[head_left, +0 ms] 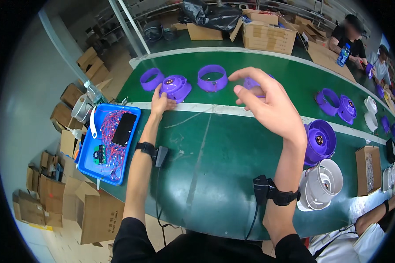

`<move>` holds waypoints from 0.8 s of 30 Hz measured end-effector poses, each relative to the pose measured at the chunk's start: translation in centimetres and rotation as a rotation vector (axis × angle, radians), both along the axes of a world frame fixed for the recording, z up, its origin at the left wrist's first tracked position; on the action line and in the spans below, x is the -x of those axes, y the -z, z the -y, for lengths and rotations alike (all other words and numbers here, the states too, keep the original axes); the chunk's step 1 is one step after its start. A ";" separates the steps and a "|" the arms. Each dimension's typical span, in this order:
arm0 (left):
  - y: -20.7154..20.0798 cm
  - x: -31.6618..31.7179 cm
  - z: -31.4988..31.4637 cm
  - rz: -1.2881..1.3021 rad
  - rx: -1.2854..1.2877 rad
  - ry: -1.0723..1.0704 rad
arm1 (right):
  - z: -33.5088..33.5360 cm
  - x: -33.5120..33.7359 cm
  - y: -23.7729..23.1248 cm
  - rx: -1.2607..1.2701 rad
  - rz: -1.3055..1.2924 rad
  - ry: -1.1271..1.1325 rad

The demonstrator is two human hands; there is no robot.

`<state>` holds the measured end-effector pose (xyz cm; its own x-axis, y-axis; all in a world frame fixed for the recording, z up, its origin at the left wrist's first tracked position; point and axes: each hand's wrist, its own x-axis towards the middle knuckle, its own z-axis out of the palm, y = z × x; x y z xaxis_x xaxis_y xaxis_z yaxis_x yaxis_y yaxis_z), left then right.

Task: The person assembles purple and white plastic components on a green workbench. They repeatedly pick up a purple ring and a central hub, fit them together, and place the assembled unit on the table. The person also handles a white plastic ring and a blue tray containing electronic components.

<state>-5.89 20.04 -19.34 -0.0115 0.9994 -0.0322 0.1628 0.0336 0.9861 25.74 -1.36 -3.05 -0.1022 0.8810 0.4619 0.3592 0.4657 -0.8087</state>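
My left hand [161,104] lies against the near left side of a round purple housing [175,89] with a domed centre, on the far green strip. Its fingers and thumb are stretched apart along the housing's edge, not wrapped round it. To the right, my right hand [267,100] is raised with fingers curved and apart, holding nothing. Behind its fingers a purple part [253,83] shows, mostly hidden. One purple ring [151,79] stands left of the domed housing, and another purple ring [212,79] between my hands. Both wrists carry black strapped devices with cables.
A blue tray [87,164] holds red wires, a black phone and a green circuit board. At right stand a deep purple housing [321,141], a white housing [319,186] and a small cardboard box [368,172]. More purple parts [335,105] lie far right, near other people.
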 end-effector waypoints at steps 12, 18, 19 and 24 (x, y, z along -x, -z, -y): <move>-1.0 -5.2 -5.9 -1.270 -0.384 -0.078 | -0.6 0.0 0.8 -0.065 0.037 -0.032; -1.6 -2.9 -4.8 -1.297 -0.249 -0.146 | -0.9 0.3 1.4 -0.122 0.138 -0.051; -1.2 -2.4 -5.2 -1.276 -0.253 -0.174 | -0.8 0.3 1.5 -0.146 0.136 -0.056; 1.9 -0.6 -4.6 -1.037 -0.403 -0.421 | -0.3 0.2 1.2 -0.103 0.224 -0.024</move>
<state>-5.26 24.68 -21.20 -0.1765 0.8469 0.5016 0.9395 -0.0070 0.3425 25.55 -1.03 -4.26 -0.2328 0.8265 0.5125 0.5118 0.5522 -0.6581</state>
